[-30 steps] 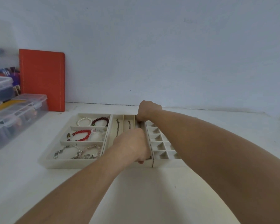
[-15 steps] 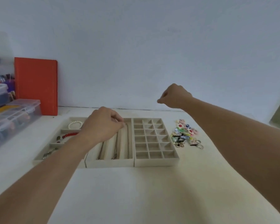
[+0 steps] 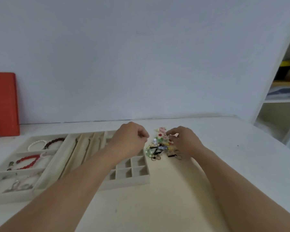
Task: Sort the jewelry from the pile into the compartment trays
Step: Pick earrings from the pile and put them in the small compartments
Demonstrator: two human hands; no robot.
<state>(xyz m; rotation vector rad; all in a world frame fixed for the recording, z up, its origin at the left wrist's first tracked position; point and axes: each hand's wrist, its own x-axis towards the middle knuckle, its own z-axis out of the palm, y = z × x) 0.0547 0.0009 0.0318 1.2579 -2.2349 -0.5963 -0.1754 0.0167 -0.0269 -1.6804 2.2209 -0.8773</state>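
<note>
Both hands are at the pile of small mixed-colour jewelry pieces (image 3: 161, 146), which sits on the white tabletop (image 3: 157, 206) just right of the beige small-cell grid tray (image 3: 132, 166).

The left hand (image 3: 130, 139) hovers over the far end of the grid tray with its fingers curled in; whether they hold anything cannot be told. Its fingertips sit just left of the pile.

The right hand (image 3: 184, 141) is on the pile's right side, fingers bent down into the pieces. Whether it pinches one cannot be told because of blur.

Three trays stand side by side, touching:
- The beige wide-compartment tray (image 3: 32, 195) on the left holds a white pearl bracelet (image 3: 36, 144), a dark red bead bracelet (image 3: 54, 141), a bright red bead bracelet (image 3: 28, 162) and silvery pieces in the near compartment.
- The beige long-slot tray (image 3: 49, 174) in the middle has thin dark chains (image 3: 74, 151) in its slots.
- The visible near cells of the grid tray look empty.

An orange flat panel (image 3: 2, 104) leans on the pale wall (image 3: 141, 56) at far left. An open white shelf unit (image 3: 281, 91) stands at right.
</note>
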